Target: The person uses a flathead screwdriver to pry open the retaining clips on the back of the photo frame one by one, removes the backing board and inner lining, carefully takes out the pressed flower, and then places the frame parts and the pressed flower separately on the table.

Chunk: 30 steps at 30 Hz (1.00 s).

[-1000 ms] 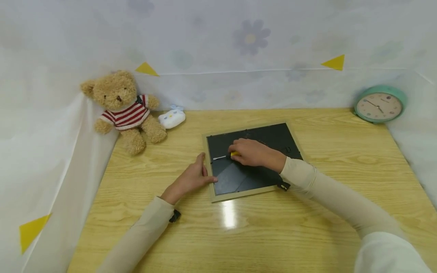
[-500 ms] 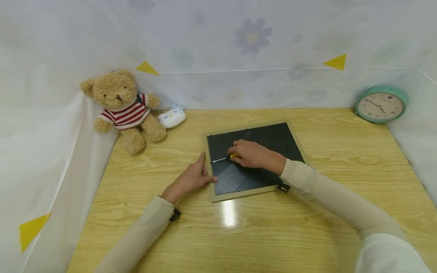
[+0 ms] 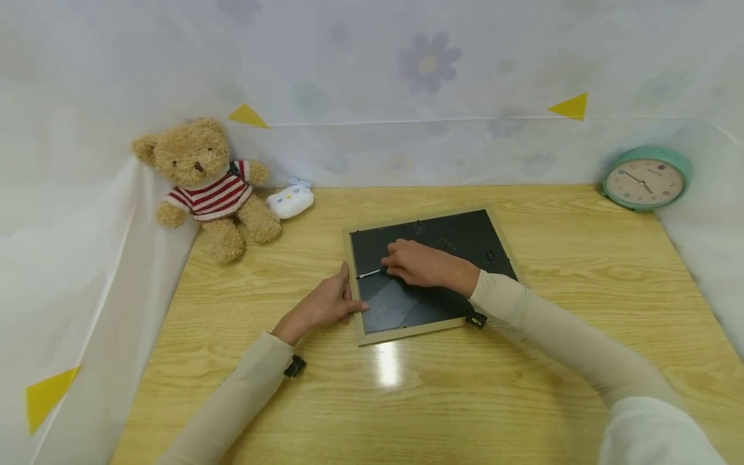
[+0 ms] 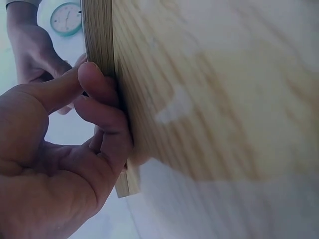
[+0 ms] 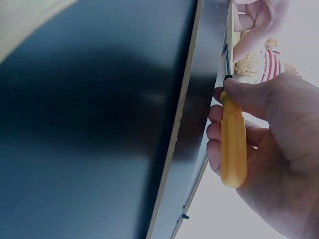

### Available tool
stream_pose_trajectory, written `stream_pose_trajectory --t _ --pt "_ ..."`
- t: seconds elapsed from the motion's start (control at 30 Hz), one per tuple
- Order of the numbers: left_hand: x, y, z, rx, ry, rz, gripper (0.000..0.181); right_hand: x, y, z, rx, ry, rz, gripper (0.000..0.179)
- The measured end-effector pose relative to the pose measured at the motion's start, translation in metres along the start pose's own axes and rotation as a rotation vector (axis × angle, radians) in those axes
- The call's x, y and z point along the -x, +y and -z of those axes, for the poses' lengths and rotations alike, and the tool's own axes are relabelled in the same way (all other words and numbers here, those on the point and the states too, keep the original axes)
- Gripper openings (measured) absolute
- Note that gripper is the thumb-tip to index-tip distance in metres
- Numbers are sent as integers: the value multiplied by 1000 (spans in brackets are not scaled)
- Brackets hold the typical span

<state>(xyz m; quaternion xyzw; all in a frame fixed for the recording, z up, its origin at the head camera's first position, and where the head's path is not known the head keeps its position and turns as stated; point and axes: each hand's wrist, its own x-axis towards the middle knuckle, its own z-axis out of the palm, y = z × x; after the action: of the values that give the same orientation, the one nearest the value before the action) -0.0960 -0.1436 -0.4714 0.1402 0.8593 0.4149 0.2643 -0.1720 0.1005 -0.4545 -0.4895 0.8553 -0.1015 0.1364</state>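
Note:
A picture frame [image 3: 407,332] lies face down on the table, its black backing board [image 3: 386,310] upward. At its left side my left hand [image 3: 321,303] grips the wooden edge, thumb on top and curled fingers against the outer side. My right hand [image 3: 427,265], above the board, holds a screwdriver [image 5: 233,144] by its yellow handle, thumb near the top of the handle. The thin metal shaft [image 3: 369,274] points left, its tip right at a small dark tab on the frame's left inner edge. In the head view the right fingers hide the handle.
A teddy bear [image 3: 215,194] in a striped shirt sits at the back left, beside a small white plush [image 3: 290,201]. A green clock [image 3: 645,181] stands at the back right. White curtains [image 3: 349,77] close off the back and sides.
The screwdriver has shifted slightly left and toward the person, its tip coming to the tab at the frame's left edge. The left hand keeps its hold on the frame.

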Motion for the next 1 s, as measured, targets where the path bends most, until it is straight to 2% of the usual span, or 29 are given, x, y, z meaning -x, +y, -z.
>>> stream_pose_trajectory --t 0.13,0.33,0.57,1.0 --pt "1 0 1 -24 0 -26 105 -4 -2 -1 49 29 32 22" --pt "0 1 1 -56 -5 -43 104 -5 -7 -2 164 63 26 20" --pt "-1 0 1 -54 -16 -37 104 -11 -23 0 463 86 49 21" --pt "-1 1 3 -57 -25 -34 102 -39 -54 31 551 -38 44 10"
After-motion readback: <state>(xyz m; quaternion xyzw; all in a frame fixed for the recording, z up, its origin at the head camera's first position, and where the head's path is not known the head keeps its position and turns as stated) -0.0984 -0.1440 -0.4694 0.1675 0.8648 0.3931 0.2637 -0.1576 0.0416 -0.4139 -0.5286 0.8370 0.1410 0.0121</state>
